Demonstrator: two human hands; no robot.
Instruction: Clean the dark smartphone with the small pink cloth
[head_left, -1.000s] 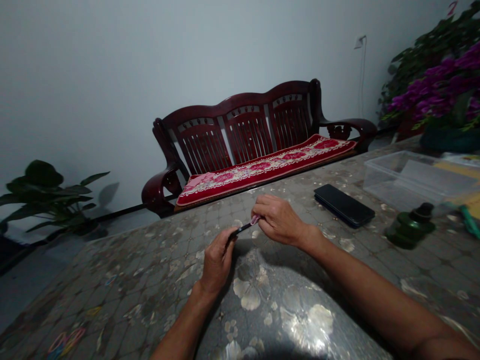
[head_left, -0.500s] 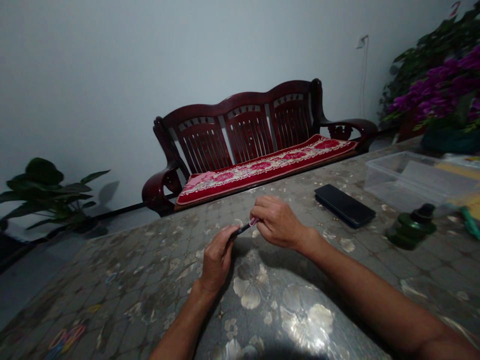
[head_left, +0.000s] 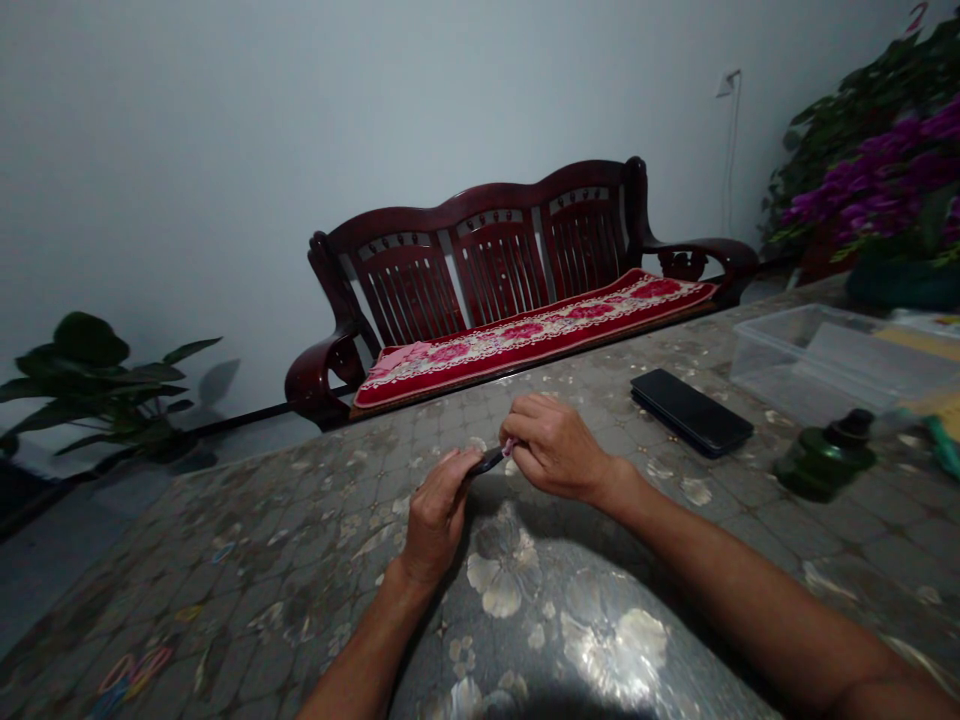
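Observation:
My left hand [head_left: 436, 515] is closed in a pinch on the near end of a thin dark pen-like stick [head_left: 487, 461]. Its far end has a pink part, and my right hand [head_left: 553, 446] is closed on that part. Both hands hover just above the floral-patterned table [head_left: 525, 600], almost touching each other. Most of the stick is hidden by my fingers.
A black phone [head_left: 691, 411] lies to the right of my hands. Further right are a dark green bottle [head_left: 825, 457] and a clear plastic box [head_left: 840, 355]. Coloured rubber bands [head_left: 127, 675] lie at the near left. A red wooden bench [head_left: 517, 290] stands behind the table.
My hands have drawn closer together, so less of the dark stick shows between them. Nothing else on the table has moved.

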